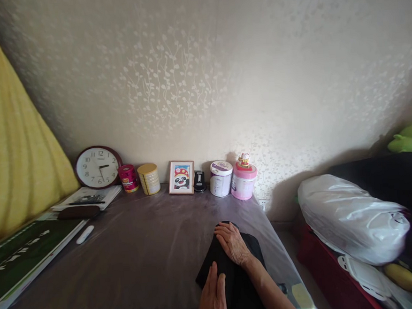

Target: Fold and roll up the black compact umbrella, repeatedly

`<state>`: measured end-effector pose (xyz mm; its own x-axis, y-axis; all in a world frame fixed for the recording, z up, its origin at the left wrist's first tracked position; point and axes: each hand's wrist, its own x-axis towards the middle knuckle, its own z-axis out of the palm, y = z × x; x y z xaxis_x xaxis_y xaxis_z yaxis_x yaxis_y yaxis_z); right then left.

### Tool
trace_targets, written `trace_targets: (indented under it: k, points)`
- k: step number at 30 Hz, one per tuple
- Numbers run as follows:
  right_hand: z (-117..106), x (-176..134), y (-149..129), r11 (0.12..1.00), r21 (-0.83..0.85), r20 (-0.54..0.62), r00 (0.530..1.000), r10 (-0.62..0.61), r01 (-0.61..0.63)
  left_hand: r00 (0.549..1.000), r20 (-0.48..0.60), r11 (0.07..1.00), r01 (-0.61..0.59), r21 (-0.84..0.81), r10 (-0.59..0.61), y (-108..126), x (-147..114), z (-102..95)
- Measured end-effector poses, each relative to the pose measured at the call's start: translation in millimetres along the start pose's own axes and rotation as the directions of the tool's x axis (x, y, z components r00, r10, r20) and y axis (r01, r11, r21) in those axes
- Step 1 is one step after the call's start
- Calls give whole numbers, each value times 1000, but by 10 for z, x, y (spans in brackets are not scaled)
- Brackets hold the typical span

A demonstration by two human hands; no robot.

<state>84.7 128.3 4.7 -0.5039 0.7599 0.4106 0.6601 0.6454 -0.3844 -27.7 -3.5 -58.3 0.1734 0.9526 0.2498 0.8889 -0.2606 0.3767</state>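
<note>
A folded black cloth (251, 269) lies near the right front of the table; its exact kind is hard to tell. My right hand (232, 243) rests flat on its far part, with the fingers stretched out toward the left. Lower down, my left hand (213, 294) touches the cloth's left side, its fingers straight and pointing away from me. Neither hand grips anything that I can see. Part of the cloth is hidden under my hands and right forearm.
Along the wall stand a clock (99, 167), a pink can (127, 179), a yellow tin (149, 179), a framed panda picture (181, 177) and two tubs, white (221, 184) and pink (244, 184). A green book (26, 259) lies left. Beyond the table's right edge sits a white plastic bag (351, 217).
</note>
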Motion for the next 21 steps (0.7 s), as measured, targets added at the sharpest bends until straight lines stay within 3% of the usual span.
trace_targets:
  k: [6, 9, 11, 12, 15, 18, 21]
  points:
    - [7, 208, 239, 990, -42, -13, 991, 134, -134, 988, 125, 995, 96, -28, -92, 42, 35, -87]
    - [-56, 174, 168, 972, -85, -147, 968, 204, -218, 986, 139, 994, 101, -38, -95, 32, 38, -76]
    - [-103, 64, 18, 983, -63, -215, 964, 156, -173, 985, 149, 995, 98, -34, -92, 20, 34, -48]
    - [-118, -10, -73, 994, -32, -203, 975, 96, -104, 984, 152, 995, 100, -31, -94, 16, 29, -32]
    - [-113, -216, -305, 997, 75, -14, 1000, -17, 18, 987, 133, 996, 90, -26, -86, 11, 16, -4]
    - [-62, -249, -339, 995, 104, 54, 998, -11, 5, 988, 126, 996, 85, 7, -85, 24, 17, -37]
    - [-47, -105, -189, 992, 104, -4, 997, 79, -78, 980, 175, 995, 92, 42, -98, 48, 34, -119]
